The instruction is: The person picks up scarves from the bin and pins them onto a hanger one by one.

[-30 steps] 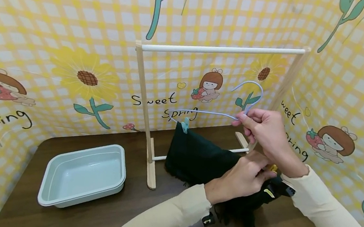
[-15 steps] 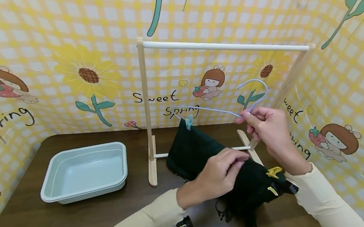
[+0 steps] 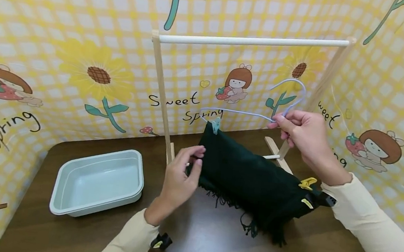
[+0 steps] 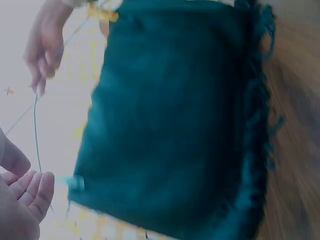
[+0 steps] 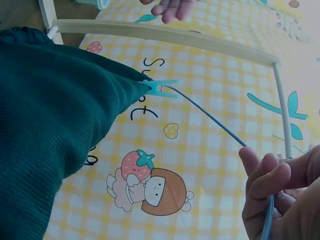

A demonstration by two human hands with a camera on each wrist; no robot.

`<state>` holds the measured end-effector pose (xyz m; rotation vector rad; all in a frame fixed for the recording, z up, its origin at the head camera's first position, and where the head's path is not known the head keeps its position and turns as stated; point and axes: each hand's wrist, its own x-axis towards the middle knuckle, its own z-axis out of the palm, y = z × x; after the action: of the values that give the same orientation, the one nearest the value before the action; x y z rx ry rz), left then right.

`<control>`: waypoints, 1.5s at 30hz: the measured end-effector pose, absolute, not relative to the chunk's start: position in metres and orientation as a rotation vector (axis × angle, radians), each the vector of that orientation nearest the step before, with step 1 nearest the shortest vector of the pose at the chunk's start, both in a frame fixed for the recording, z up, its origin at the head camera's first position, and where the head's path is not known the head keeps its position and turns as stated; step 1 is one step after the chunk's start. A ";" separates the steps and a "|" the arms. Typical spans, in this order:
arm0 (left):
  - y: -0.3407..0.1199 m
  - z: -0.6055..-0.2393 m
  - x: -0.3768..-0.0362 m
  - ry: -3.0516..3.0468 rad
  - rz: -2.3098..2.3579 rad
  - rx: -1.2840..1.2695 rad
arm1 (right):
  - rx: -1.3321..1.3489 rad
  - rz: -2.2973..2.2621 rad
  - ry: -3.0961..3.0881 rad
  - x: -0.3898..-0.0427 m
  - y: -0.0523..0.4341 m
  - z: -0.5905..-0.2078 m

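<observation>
The right hand (image 3: 306, 137) pinches the wire hanger (image 3: 263, 108) at its neck, holding it up below the rack's rail (image 3: 251, 41) so the clipped green scarf (image 3: 251, 180) drapes toward the table (image 3: 65, 235), while the left hand (image 3: 179, 177), fingers relaxed and holding nothing, touches the scarf's near edge.

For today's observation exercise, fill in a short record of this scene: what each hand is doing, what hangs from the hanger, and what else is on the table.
right hand: grips the hanger near its hook
left hand: fingers relaxed, at the left edge of the green cloth, holding nothing
cloth: fastened to the hanger by a teal clip and a yellow clip
rack: wooden, behind the cloth, bar bare
tray: pale, on the table, left of the rack
</observation>
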<state>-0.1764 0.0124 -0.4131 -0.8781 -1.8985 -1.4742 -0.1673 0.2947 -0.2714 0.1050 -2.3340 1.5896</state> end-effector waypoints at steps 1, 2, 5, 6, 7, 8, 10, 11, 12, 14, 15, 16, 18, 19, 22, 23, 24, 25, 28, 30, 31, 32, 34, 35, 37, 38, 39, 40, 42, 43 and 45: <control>0.007 -0.415 -0.178 -1.915 -1.476 -0.842 | 0.099 1.592 -2.335 -0.167 0.295 -0.271; 0.001 -0.416 -0.180 -1.926 -1.479 -0.807 | 0.088 1.591 -2.338 -0.167 0.296 -0.270; -0.013 -0.421 -0.183 -1.959 -1.470 -0.719 | 0.061 1.587 -2.353 -0.166 0.298 -0.269; -0.017 -0.423 -0.184 -1.970 -1.467 -0.691 | 0.055 1.584 -2.358 -0.166 0.299 -0.269; -0.020 -0.425 -0.184 -1.978 -1.467 -0.665 | 0.052 1.577 -2.362 -0.166 0.300 -0.269; -0.023 -0.427 -0.185 -1.981 -1.471 -0.642 | 0.049 1.568 -2.364 -0.166 0.300 -0.268; -0.028 -0.431 -0.187 -1.978 -1.481 -0.602 | 0.057 1.559 -2.355 -0.167 0.302 -0.267; -0.030 -0.433 -0.188 -1.971 -1.484 -0.585 | 0.060 1.558 -2.347 -0.168 0.303 -0.267; -0.031 -0.435 -0.189 -1.961 -1.489 -0.572 | 0.062 1.560 -2.336 -0.169 0.303 -0.266; -0.033 -0.438 -0.192 -1.938 -1.499 -0.556 | 0.070 1.564 -2.310 -0.169 0.305 -0.265; -0.033 -0.439 -0.193 -1.926 -1.499 -0.551 | 0.077 1.571 -2.298 -0.170 0.307 -0.264; -0.033 -0.441 -0.194 -1.917 -1.497 -0.547 | 0.081 1.581 -2.285 -0.170 0.308 -0.263; -0.033 -0.443 -0.196 -1.902 -1.498 -0.538 | 0.086 1.582 -2.275 -0.170 0.309 -0.260; -0.034 -0.444 -0.197 -1.898 -1.500 -0.531 | 0.084 1.574 -2.277 -0.170 0.310 -0.259; -0.035 -0.447 -0.200 -1.893 -1.493 -0.504 | 0.065 1.548 -2.286 -0.171 0.311 -0.255; -0.036 -0.448 -0.201 -1.893 -1.492 -0.495 | 0.056 1.534 -2.291 -0.172 0.311 -0.253; -0.037 -0.449 -0.201 -1.894 -1.488 -0.487 | 0.050 1.528 -2.295 -0.172 0.311 -0.251; -0.038 -0.450 -0.202 -1.891 -1.490 -0.484 | 0.043 1.518 -2.297 -0.172 0.311 -0.250; -0.040 -0.452 -0.203 -1.884 -1.494 -0.481 | 0.037 1.490 -2.307 -0.173 0.312 -0.245; -0.042 -0.454 -0.204 -1.880 -1.490 -0.474 | 0.033 1.474 -2.311 -0.173 0.313 -0.242; -0.042 -0.454 -0.205 -1.880 -1.482 -0.465 | 0.028 1.457 -2.313 -0.173 0.314 -0.240; -0.043 -0.454 -0.206 -1.878 -1.481 -0.456 | 0.027 1.450 -2.313 -0.174 0.315 -0.239; -0.045 -0.454 -0.207 -1.876 -1.479 -0.438 | 0.021 1.450 -2.308 -0.175 0.316 -0.235; -0.046 -0.455 -0.208 -1.876 -1.477 -0.427 | 0.021 1.455 -2.303 -0.176 0.316 -0.233; -0.048 -0.456 -0.211 -1.876 -1.481 -0.410 | 0.014 1.457 -2.299 -0.178 0.316 -0.230; -0.049 -0.457 -0.212 -1.879 -1.486 -0.408 | 0.014 1.454 -2.297 -0.179 0.317 -0.229; -0.050 -0.457 -0.213 -1.884 -1.487 -0.404 | 0.012 1.447 -2.298 -0.180 0.317 -0.228; -0.051 -0.459 -0.215 -1.888 -1.484 -0.402 | 0.012 1.439 -2.299 -0.181 0.317 -0.227; -0.053 -0.460 -0.217 -1.899 -1.485 -0.393 | 0.005 1.416 -2.306 -0.182 0.317 -0.226; -0.053 -0.461 -0.217 -1.905 -1.485 -0.389 | 0.003 1.410 -2.310 -0.182 0.318 -0.226; -0.054 -0.461 -0.218 -1.915 -1.488 -0.378 | -0.007 1.405 -2.320 -0.183 0.319 -0.225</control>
<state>-0.2183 -0.0542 -0.4611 -0.3779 -1.9152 -1.4883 -0.1827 0.3190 -0.2253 -0.0069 -2.3199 1.4054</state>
